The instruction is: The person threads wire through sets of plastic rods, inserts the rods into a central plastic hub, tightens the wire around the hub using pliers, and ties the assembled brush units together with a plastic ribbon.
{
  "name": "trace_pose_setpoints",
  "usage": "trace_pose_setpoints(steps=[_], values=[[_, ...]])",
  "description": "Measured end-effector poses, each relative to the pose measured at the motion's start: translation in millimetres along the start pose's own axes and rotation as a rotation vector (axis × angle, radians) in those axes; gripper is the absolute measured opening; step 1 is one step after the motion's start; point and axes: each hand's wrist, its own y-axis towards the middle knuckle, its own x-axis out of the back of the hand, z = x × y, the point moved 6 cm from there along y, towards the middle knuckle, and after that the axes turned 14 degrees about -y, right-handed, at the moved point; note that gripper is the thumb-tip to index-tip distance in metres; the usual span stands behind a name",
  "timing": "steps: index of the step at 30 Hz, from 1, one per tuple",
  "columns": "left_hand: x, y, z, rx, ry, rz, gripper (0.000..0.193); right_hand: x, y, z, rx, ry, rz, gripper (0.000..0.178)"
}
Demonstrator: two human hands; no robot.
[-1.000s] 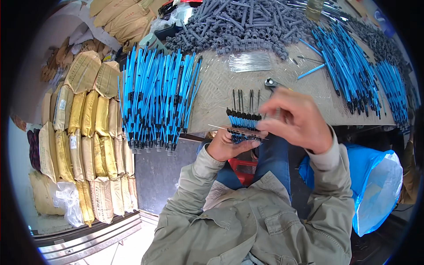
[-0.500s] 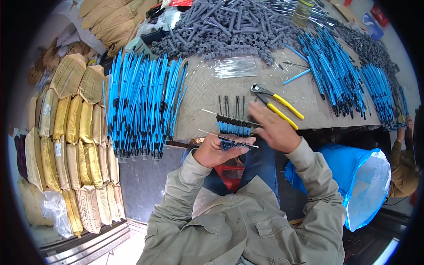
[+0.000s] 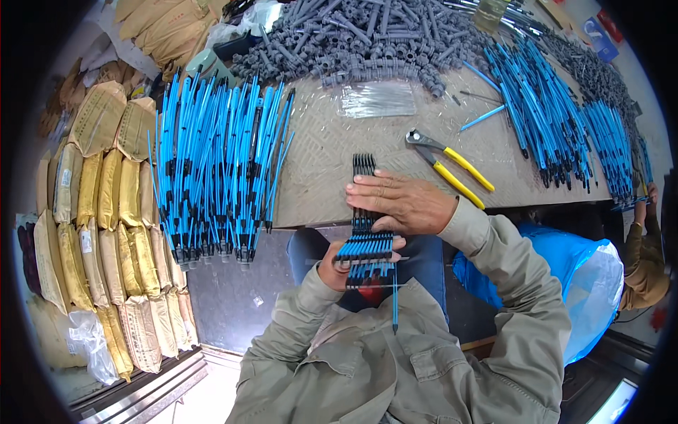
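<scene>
My left hand [image 3: 332, 268] is closed round a row of thin blue-and-black rods [image 3: 367, 251], held side by side above my lap at the table's front edge. Thin wires cross the row, and one blue rod hangs lower than the others. Across the black upper part of the row lies my right hand [image 3: 409, 203], its fingers stretched out flat and pointing left. The rods' black tips show beyond those fingers; part of the row is hidden beneath them. Cutting pliers [image 3: 452, 168] with yellow handles rest on the table, just beyond my right hand.
Blue rods lie in a big bunch [image 3: 215, 162] at left and another [image 3: 540, 113] at right. Grey plastic fittings [image 3: 367, 39] are heaped at the back, behind thin wires [image 3: 378, 99]. Stacked sacks [image 3: 106, 198] stand left, a blue bag [image 3: 579, 290] right. Another person's arm [image 3: 643, 247] shows far right.
My right hand has come left and laid its fingers over the rods. The row has tipped so more of its length shows, and my left hand is slightly lower.
</scene>
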Motion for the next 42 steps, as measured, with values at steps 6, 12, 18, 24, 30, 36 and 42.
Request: trace_pose_setpoints(steps=[6,12,18,24,30,36,42], values=[[3,2,14,-0.087,-0.217,0.082,0.070,-3,-4,-9,-0.042,0.086,-0.046,0.058],[-24,2,-24,-0.175,1.096,0.249,0.066,-4,-2,-14,-0.047,0.081,-0.156,0.056],[-26,-15,-41,-0.093,0.933,0.181,0.068,-5,-4,-12,-0.092,0.117,-0.185,0.052],[-3,-44,-69,-0.123,0.961,0.140,0.082,0,0,-14,-0.130,0.177,-0.167,0.050],[-2,-15,-65,-0.382,1.443,0.112,0.097,6,3,-21,-0.276,0.180,-0.091,0.048],[-8,22,-51,-0.349,1.776,0.351,0.099,2,9,-31,-0.349,0.151,-0.008,0.040],[-18,24,-55,-0.230,1.787,0.325,0.087,30,42,-99,-0.221,0.857,-0.141,0.025]])
